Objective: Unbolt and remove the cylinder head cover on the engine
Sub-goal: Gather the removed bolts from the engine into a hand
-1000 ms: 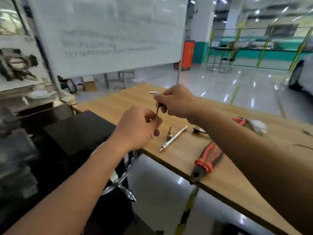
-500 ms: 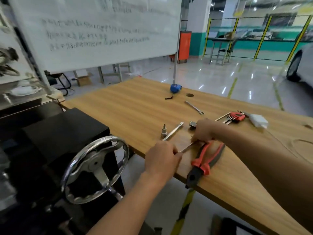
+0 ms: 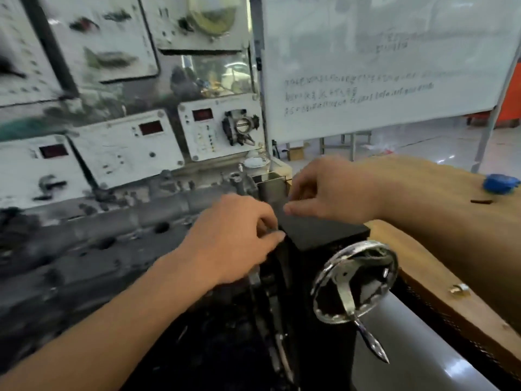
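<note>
Left hand [image 3: 234,238] and right hand [image 3: 329,190] hover close together above the engine [image 3: 112,244], near a chrome handwheel [image 3: 345,292]. Fingers of both are curled; motion blur hides whether they grip anything.

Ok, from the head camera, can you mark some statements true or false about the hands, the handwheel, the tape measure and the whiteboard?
1. The left hand and right hand are both in view, close together. True.
2. The right hand grips the shiny chrome handwheel. False: neither hand touches it; it sits below and to the right of them.
3. The blue tape measure lies on the wooden table at the far right. True.
4. The white whiteboard is blank. False: it carries lines of handwriting, too blurred to read.
</note>
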Action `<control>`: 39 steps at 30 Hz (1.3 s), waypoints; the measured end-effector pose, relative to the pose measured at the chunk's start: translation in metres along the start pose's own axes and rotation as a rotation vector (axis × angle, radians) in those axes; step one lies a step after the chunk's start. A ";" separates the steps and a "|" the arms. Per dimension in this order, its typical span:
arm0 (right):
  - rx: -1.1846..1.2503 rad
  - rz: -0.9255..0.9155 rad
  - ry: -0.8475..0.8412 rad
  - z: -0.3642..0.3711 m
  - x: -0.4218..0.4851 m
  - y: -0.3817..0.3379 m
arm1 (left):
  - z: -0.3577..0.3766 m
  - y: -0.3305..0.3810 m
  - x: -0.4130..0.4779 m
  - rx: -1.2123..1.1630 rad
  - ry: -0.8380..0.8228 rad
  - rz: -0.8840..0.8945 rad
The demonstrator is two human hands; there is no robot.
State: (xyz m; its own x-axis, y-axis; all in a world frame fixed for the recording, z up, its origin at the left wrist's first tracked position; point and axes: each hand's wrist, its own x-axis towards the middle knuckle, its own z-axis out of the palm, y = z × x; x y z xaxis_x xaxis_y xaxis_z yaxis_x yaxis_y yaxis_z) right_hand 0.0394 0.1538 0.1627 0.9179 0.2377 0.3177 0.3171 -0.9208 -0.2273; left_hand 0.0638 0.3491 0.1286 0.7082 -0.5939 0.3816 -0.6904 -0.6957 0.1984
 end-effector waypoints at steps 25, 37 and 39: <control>0.408 -0.453 -0.150 -0.006 0.062 -0.105 | -0.055 -0.055 -0.061 -1.949 -0.140 -0.425; 0.039 -0.402 -0.260 0.023 0.082 -0.136 | -0.029 -0.063 -0.113 -2.185 0.234 -0.780; -0.127 -0.368 -0.405 0.028 0.080 -0.133 | -0.029 -0.065 -0.117 -2.145 0.248 -0.812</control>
State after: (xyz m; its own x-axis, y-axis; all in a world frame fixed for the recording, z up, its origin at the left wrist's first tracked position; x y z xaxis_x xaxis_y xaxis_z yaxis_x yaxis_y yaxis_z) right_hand 0.0771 0.3041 0.1927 0.7786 0.6269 -0.0293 0.6253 -0.7789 -0.0474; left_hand 0.0217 0.4751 0.0972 0.9123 -0.3504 -0.2119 0.4055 0.7016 0.5859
